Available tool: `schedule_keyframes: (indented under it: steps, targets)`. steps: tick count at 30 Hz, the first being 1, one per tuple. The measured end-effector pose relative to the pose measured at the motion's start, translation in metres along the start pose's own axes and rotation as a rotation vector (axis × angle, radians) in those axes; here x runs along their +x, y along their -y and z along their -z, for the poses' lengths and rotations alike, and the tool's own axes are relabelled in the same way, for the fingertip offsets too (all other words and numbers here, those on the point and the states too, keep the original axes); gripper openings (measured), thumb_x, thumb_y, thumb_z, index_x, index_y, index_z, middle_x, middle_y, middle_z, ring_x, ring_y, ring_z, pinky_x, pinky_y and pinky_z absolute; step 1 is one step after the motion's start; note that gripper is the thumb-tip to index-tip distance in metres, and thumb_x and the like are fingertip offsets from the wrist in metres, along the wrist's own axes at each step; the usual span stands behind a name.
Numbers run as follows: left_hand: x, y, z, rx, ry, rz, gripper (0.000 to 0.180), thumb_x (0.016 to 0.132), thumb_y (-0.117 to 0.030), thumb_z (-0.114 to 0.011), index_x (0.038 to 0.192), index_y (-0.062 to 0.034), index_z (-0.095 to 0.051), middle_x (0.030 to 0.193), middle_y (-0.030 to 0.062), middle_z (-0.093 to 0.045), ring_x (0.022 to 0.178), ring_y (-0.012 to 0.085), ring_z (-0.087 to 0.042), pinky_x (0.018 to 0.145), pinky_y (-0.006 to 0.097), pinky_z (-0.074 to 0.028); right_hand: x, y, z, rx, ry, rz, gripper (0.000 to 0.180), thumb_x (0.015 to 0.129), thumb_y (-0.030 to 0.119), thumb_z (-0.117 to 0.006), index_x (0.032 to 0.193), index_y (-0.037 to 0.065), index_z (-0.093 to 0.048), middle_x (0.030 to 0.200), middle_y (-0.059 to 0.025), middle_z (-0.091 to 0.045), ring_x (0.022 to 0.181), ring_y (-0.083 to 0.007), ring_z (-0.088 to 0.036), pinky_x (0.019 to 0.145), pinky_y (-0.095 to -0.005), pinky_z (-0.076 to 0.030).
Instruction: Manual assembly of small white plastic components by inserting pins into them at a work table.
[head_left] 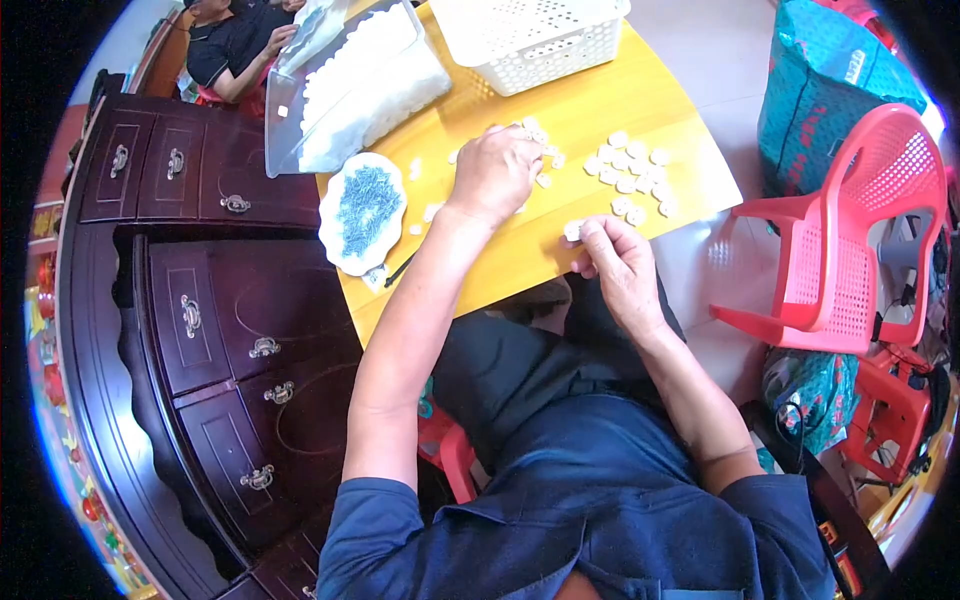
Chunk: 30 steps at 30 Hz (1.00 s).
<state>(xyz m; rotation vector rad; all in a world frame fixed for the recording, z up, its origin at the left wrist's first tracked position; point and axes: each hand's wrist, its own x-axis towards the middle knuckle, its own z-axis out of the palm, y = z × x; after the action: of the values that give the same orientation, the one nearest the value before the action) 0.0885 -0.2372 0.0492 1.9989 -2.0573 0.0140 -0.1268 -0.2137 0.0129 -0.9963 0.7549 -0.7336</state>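
Note:
My right hand (625, 268) is closed in a pinch on a small white plastic piece (573, 231) just over the table's near edge. Farther in, my left hand (497, 177) reaches down to the tabletop with its fingers curled; what they hold, if anything, is hidden. Right by its fingertips lie a few small white round pieces (534, 130). To the right, several more white round pieces (624, 183) are spread in a loose cluster. Left of my left hand, a scalloped white dish (338, 255) holds many small blue-grey parts, perhaps screws.
A clear bin (283, 140) full of white pieces stands at the table's far left, beside a white perforated basket (545, 62). Dark wooden drawers (250, 320) flank the left side. A pink plastic chair (835, 230) is at right. Another person (240, 50) sits beyond the bin.

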Motion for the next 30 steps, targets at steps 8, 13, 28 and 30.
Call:
schedule_keyframes:
  steps: [8, 13, 28, 30]
  targets:
    - [0.009, 0.007, -0.005, 0.031, 0.028, -0.043, 0.011, 0.086, -0.015, -0.062, 0.089, -0.0096, -0.071, 0.09, 0.01, -0.07, 0.09, 0.0318, -0.068, 0.079, 0.046, -0.055, -0.003, 0.002, -0.004, -0.198, 0.033, 0.032, 0.028, 0.105, 0.024, -0.056, 0.095, 0.002, -0.071, 0.077, 0.0028, -0.068, 0.065, -0.0038, -0.057, 0.061, -0.0215, -0.048]
    - [0.009, 0.007, 0.0, 0.058, 0.115, 0.038, 0.015, 0.079, -0.017, -0.069, 0.088, -0.0051, -0.072, 0.098, 0.015, -0.071, 0.097, 0.0346, -0.069, 0.083, 0.047, -0.055, -0.005, 0.002, -0.008, -0.21, 0.069, 0.026, 0.026, 0.106, 0.023, -0.056, 0.098, 0.002, -0.07, 0.081, 0.0024, -0.068, 0.064, -0.0045, -0.056, 0.062, -0.022, -0.048]
    - [-0.067, -0.01, 0.054, -0.828, -0.215, 0.257, 0.011, 0.092, -0.003, -0.057, 0.082, -0.0032, -0.052, 0.076, 0.0049, -0.06, 0.069, 0.0138, -0.058, 0.064, 0.028, -0.048, 0.011, 0.013, 0.008, -0.322, -0.001, 0.16, 0.024, 0.107, 0.025, -0.054, 0.103, 0.005, -0.067, 0.086, 0.0017, -0.068, 0.064, -0.0026, -0.052, 0.056, -0.0177, -0.039]
    - [-0.091, -0.011, 0.049, -1.344, -0.221, 0.287, 0.012, 0.096, -0.007, -0.055, 0.086, -0.0051, -0.049, 0.079, 0.0024, -0.057, 0.07, 0.0093, -0.053, 0.067, 0.026, -0.048, 0.018, 0.025, 0.013, -0.45, -0.018, 0.229, 0.024, 0.107, 0.022, -0.054, 0.099, 0.003, -0.067, 0.083, 0.0013, -0.065, 0.064, -0.0033, -0.051, 0.057, -0.0198, -0.04]
